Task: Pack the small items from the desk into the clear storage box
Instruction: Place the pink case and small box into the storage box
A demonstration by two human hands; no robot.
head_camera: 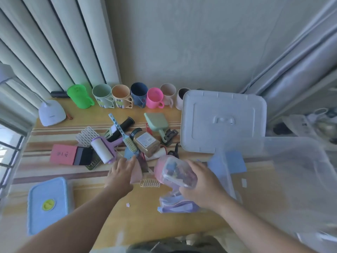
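Note:
My right hand grips a small clear case filled with coloured bits, held just above the desk left of the clear storage box. My left hand rests on a pink flat item, fingers spread, its index finger touching a blue piece. Behind them lies a pile: a lint roller, a blue brush, a brown jar, a green dustpan, a black clip, a pink card. A beige hair claw lies between my hands.
The box's white lid lies flat behind the storage box. A row of cups lines the wall. A white desk lamp stands at far left. A blue-lidded container sits at near left. Purple folded bags lie under my right hand.

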